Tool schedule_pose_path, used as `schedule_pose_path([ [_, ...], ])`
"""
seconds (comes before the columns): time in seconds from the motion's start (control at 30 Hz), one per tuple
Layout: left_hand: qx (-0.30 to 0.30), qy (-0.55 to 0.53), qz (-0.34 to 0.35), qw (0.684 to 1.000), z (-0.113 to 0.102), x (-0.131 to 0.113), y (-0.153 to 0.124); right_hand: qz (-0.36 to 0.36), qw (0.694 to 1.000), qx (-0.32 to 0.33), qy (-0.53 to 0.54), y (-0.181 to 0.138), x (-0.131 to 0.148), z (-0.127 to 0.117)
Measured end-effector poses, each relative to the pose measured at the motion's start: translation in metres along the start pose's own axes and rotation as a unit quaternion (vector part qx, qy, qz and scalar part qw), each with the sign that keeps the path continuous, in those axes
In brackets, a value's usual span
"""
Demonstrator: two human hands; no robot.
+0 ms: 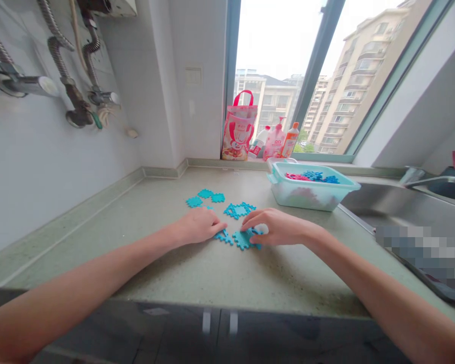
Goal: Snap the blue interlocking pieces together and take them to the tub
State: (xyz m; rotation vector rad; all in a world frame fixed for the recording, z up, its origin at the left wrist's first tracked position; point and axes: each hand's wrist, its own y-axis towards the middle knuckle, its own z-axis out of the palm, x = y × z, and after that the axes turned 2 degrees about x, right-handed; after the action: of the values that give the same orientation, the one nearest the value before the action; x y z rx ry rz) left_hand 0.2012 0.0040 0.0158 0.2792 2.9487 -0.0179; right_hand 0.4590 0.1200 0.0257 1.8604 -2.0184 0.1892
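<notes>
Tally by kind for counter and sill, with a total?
teal pieces loose on the counter: 6 visible; more may hide under the left hand and right hand
tub holding more pieces: 1
bottles on the sill: 3
bag: 1
Total: 11
</notes>
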Motion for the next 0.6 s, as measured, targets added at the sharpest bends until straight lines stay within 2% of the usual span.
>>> schedule_pose_path([
  [0.1, 0.033, -0.010, 0.046, 0.998, -0.006, -0.001, -0.006, 0.053, 0.998, -0.014, -0.019, 0.000, -0.002, 0.001],
  [0.17, 0.045, -0.018, 0.065, 0.997, -0.011, -0.003, -0.010, 0.062, 0.998, -0.019, -0.027, 0.002, -0.003, 0.004],
  [0.33, 0.040, -0.004, 0.096, 0.995, -0.011, -0.005, -0.012, 0.018, 0.999, -0.031, -0.016, 0.008, -0.002, 0.015],
  [0.6, 0.047, 0.012, 0.115, 0.992, -0.009, -0.004, -0.009, 0.002, 0.999, -0.046, 0.021, 0.018, -0.008, 0.030],
])
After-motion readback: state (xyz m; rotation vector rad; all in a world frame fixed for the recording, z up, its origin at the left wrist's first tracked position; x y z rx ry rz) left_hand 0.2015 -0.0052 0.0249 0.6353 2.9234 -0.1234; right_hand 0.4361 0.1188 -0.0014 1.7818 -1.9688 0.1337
